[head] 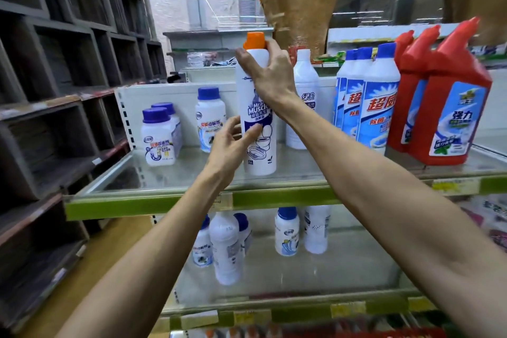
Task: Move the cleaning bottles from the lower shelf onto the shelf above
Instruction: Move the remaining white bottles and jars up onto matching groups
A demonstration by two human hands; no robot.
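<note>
A tall white spray can with an orange cap stands upright on the upper shelf. My right hand grips its top just under the cap. My left hand touches its lower label with relaxed fingers. On the lower shelf stand several white cleaning bottles: a tall one with blue-capped ones beside it at the left, and a blue-capped bottle next to a plain white one further right.
The upper shelf also holds blue-capped jars at the left, a jar behind, a white bottle, blue-and-white bottles and red bottles at the right. Dark wooden cubbies line the left.
</note>
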